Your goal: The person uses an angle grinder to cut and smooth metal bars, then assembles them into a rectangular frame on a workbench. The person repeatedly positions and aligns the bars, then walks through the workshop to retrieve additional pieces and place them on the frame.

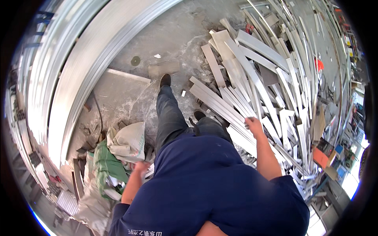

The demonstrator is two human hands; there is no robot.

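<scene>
My right hand (255, 126) hangs over the near side of a heap of long silvery metal strips (258, 70). Its fingers are curled, with something small and greyish at their tips that I cannot make out. Low on my left side, my left hand (140, 167) is smeared by motion, so its fingers do not show clearly. The nearest thing to it is a pale woven sack (128, 141), and a green sack (107, 167) lies just left of that. Whether the left hand touches either sack cannot be seen.
Long shiny metal profiles (80, 67) are stacked along the left. A thin pale strip (129, 75) and a flat grey piece (164, 69) lie on the concrete floor (169, 37) near my front shoe (165, 80). An orange-red box (321, 157) stands beyond the heap at right.
</scene>
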